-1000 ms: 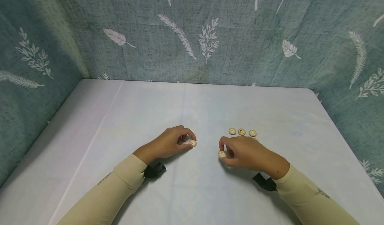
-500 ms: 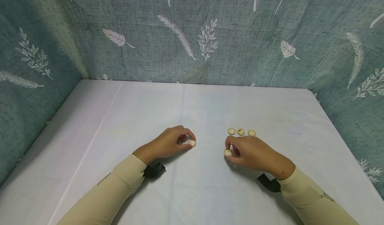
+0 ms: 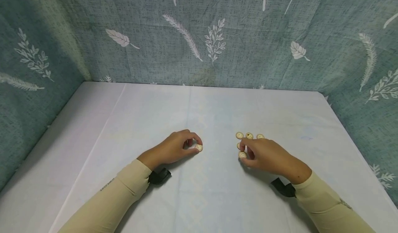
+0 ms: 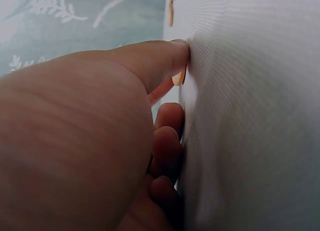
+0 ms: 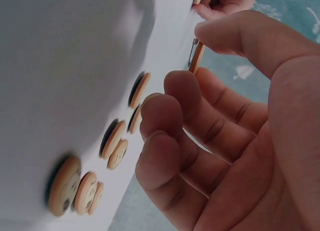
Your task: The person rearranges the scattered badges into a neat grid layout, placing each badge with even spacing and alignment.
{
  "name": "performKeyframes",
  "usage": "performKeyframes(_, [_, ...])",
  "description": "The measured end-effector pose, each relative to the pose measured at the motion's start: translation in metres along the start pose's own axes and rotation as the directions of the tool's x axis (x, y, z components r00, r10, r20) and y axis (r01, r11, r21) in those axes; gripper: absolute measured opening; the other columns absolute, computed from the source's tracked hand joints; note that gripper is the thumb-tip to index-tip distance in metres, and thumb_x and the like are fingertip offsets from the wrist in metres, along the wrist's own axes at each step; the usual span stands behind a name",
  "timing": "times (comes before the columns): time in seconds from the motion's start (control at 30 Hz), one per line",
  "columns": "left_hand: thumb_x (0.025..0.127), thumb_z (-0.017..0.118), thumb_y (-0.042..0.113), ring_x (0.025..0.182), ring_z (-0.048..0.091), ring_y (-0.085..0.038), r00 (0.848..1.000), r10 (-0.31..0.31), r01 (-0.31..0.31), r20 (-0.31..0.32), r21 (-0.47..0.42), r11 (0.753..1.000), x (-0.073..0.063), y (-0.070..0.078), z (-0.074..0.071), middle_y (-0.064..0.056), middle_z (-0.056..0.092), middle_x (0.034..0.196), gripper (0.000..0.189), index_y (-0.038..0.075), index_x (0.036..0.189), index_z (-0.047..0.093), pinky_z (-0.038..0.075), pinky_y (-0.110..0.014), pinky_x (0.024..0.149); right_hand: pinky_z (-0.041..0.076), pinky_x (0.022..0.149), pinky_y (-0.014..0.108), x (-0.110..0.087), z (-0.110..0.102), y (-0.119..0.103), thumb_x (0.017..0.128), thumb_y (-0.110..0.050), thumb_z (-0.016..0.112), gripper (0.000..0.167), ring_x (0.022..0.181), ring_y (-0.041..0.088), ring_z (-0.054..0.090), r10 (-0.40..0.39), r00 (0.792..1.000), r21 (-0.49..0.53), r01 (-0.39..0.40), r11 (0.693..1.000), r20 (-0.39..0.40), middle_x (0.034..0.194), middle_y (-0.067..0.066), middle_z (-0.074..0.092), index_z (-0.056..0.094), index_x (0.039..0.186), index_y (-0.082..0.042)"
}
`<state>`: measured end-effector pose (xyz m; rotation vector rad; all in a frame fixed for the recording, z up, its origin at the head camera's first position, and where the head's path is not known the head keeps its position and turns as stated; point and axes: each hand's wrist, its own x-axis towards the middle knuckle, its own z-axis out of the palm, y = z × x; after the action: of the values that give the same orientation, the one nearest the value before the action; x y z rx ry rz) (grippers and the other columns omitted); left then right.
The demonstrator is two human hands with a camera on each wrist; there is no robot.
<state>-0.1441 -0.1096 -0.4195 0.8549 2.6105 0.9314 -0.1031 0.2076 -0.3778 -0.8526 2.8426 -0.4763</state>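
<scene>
My left hand (image 3: 174, 147) rests low on the table and pinches a round wooden disc (image 3: 199, 147) between thumb and index finger. In the left wrist view the thumb tip touches the cloth, and only a sliver of that disc (image 4: 176, 80) shows. My right hand (image 3: 264, 155) pinches another wooden disc (image 3: 242, 155) close over the table; a thin wire-like line runs along its underside in the right wrist view. Its other fingers curl loosely above more wooden discs (image 5: 65, 186), some with printed faces. One disc (image 3: 238, 145) peeks out beside the right index finger.
Behind the right hand, discs lie in a row, among them a left one (image 3: 239, 135) and a dark-spotted one (image 3: 249, 135). The right hand hides other discs in the head view. A white cloth covers the table (image 3: 149, 112); leaf-patterned green fabric (image 3: 199, 36) hangs round it.
My right hand has moved right and slightly away from me with its disc, nearer the row. A disc in front of the row has come into sight. My left hand stays still.
</scene>
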Motion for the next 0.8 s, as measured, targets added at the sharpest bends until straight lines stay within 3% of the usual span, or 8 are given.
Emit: performKeyframes(0.8, [0.092, 0.074, 0.026, 0.078, 0.047, -0.011, 1.000, 0.024, -0.024, 0.004, -0.004, 1.000, 0.001, -0.001, 0.000, 0.005, 0.055, 0.091, 0.021, 0.026, 0.112, 0.067, 0.042, -0.026, 0.071, 0.038, 0.056, 0.022, -0.024, -0.007, 0.025, 0.090, -0.020, 0.072, 0.014, 0.059, 0.003, 0.044, 0.137, 0.988, 0.014, -0.138, 0.990, 0.066, 0.066, -0.011, 0.050, 0.059, 0.094, -0.017])
